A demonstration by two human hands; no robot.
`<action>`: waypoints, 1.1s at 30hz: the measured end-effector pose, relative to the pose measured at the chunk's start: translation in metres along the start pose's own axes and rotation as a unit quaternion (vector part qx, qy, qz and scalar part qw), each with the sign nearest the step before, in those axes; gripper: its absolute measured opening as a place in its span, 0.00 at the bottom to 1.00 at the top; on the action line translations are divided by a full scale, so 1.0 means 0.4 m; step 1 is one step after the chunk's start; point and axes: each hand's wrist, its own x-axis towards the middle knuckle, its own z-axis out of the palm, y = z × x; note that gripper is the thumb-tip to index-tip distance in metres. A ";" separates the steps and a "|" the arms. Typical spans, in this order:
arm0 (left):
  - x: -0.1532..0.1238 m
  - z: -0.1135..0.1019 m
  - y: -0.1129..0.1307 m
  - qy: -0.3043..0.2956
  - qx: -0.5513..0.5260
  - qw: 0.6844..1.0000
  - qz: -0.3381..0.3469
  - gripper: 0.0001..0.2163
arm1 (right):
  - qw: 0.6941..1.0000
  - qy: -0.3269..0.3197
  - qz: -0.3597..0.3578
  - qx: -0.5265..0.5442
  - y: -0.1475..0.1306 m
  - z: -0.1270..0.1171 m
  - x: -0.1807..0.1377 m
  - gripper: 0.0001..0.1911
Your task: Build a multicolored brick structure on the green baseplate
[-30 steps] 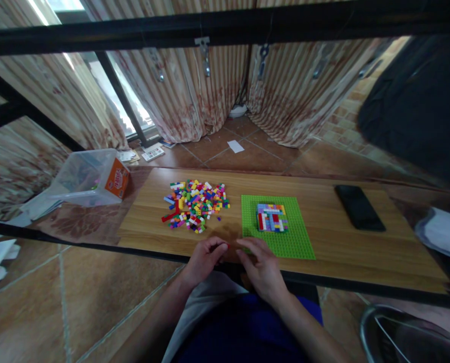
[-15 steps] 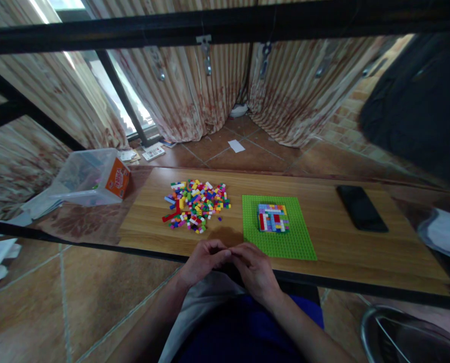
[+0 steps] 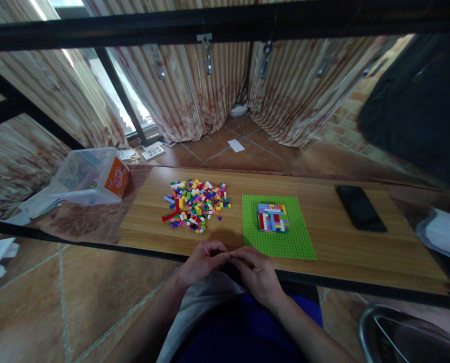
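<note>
My left hand and my right hand meet at the fingertips over the table's front edge, both closed in a pinch. Whatever lies between the fingertips, if anything, is hidden. Beyond my left hand spreads a loose pile of small coloured toy bricks. A green baseplate lies just past my right hand, and a low block of many-coloured bricks is built on its middle.
A black phone lies at the right of the wooden table. Left of the table stands a clear plastic box with an orange label. A dark metal bar crosses above. A metal-rimmed basin sits at lower right.
My right hand's fingers have shifted slightly, still meeting the left fingertips. The pile, baseplate and brick block stay as they were.
</note>
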 end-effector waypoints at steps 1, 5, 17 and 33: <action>-0.001 -0.002 0.001 -0.004 -0.003 1.000 -0.006 0.15 | 1.000 -0.002 0.010 0.009 0.002 -0.003 -0.002 0.07; 0.001 -0.006 -0.001 0.007 -0.016 1.000 -0.014 0.15 | 0.997 0.027 0.065 0.039 0.006 -0.032 0.001 0.07; 0.017 -0.008 -0.031 0.060 0.003 0.998 0.004 0.16 | 0.976 0.189 0.080 0.072 0.023 -0.158 0.045 0.09; 0.016 -0.008 -0.036 0.061 0.022 0.998 0.011 0.15 | 0.949 0.210 -0.020 -0.234 0.106 -0.247 0.134 0.10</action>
